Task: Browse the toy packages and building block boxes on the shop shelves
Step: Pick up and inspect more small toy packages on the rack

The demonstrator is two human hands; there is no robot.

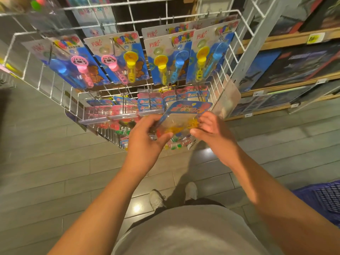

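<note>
Held up off the wire rack for a closer look: a clear toy packet with a blue printed header card, pinched between both hands in front of the lower row of hanging packets. Left hand gripping the packet's near left edge, thumb over the front; right hand pinching the right edge with curled fingers. Gripped by the edges, probably to keep the clear front and the yellow pieces inside open to view. Tilted with the header card pointing up and away toward the rack, long axis running from the hands toward the rack, front face turned up to the camera (print too blurred to read). Above, a row of bubble wand cards hanging from hooks, angled down toward the shopper. To the right, wooden shelves stacked with dark flat boxes, likely the building block sets, not yet touched. Blue basket on the floor at the right.
</note>
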